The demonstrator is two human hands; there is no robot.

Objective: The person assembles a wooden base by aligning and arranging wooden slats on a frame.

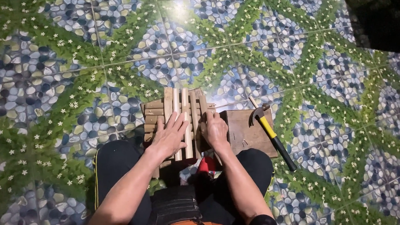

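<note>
Nearest the camera, a dark bag (174, 211) with an orange base sits between the person's knees, black trousers on both sides, a bit of red showing just past it. Both bare forearms reach forward over it. Left hand (169, 136) lies flat, fingers spread, palm down on the slats (182, 115), a small stack of pale wooden strips laid in crossing layers on the floor right in front of the knees. Right hand (215, 130) rests on the stack's right edge, fingers curled over the strips; cannot tell if it grips one or just presses, the fingertips are hidden by the hand itself. The hands cover most of the near part of the stack; upright strips poke out beyond the fingers, horizontal ones stick out to the left. Just right of the stack, touching or nearly so, a brown board (247, 133) lies flat with a few small nails on it. A hammer (271, 134), yellow and black handle, lies across the board's right side, head pointing away, handle end past the board's near corner. All on a tile floor (74, 77) printed with pebbles and green leaf bands. Far top right, a dark patch, unclear.
</note>
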